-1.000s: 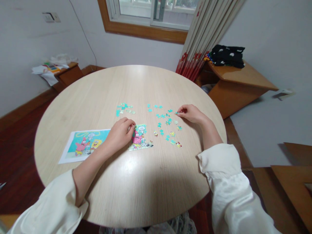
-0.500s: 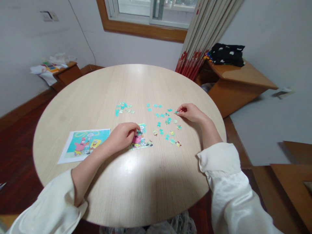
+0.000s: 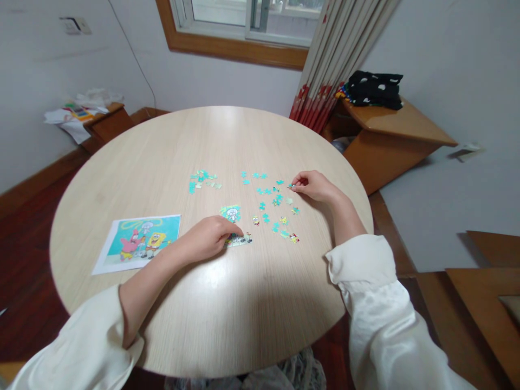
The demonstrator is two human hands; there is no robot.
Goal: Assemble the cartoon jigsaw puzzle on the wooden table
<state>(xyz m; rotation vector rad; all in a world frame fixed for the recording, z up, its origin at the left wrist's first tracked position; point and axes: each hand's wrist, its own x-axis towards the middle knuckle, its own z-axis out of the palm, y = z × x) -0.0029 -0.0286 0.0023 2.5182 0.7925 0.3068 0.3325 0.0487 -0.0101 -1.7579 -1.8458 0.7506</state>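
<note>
A partly joined jigsaw puzzle (image 3: 231, 213) lies near the middle of the table, a cartoon head showing at its top. My left hand (image 3: 209, 237) rests over its lower part, index finger stretched out onto the pieces and nothing visibly held. Much of the puzzle is hidden under that hand. On the far right of the loose pieces, my right hand (image 3: 312, 184) pinches a small puzzle piece (image 3: 291, 186) between thumb and fingertips, just above the table. Loose teal and yellow pieces (image 3: 277, 201) are scattered between the two hands.
A printed cartoon picture (image 3: 138, 242) lies flat at left, partly behind my left forearm. Another cluster of teal pieces (image 3: 202, 176) sits farther back. The round wooden table (image 3: 227, 314) stands near a wooden cabinet (image 3: 400, 127) with dark cloth (image 3: 376, 89) on it.
My left hand has slid down and slightly right over the joined puzzle, uncovering its upper part. My right hand stays at nearly the same spot, still pinching the piece.
</note>
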